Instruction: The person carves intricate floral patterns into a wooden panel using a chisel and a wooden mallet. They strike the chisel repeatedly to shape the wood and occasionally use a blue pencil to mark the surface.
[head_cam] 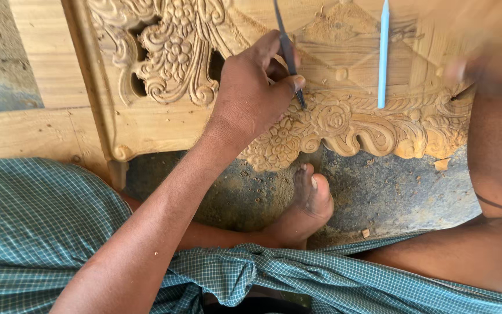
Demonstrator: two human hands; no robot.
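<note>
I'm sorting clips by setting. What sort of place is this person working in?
Most likely a woodcarving workshop, worked at floor level. The left hand holds a thin metal chisel to a floral carved wooden panel, and wood chips lie scattered on the dusty floor.

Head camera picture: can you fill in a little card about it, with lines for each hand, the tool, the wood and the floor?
left hand: the left hand has a shut grip on a thin metal chisel
chisel tip: touching the flower carving
right hand: the right hand is blurred at the upper right; whether it holds anything cannot be told
wood: carved wooden panel with leaves and scrolls
also on the panel: a light blue pencil
floor: grey ground with wood chips
foot: bare foot by the panel's edge
</note>
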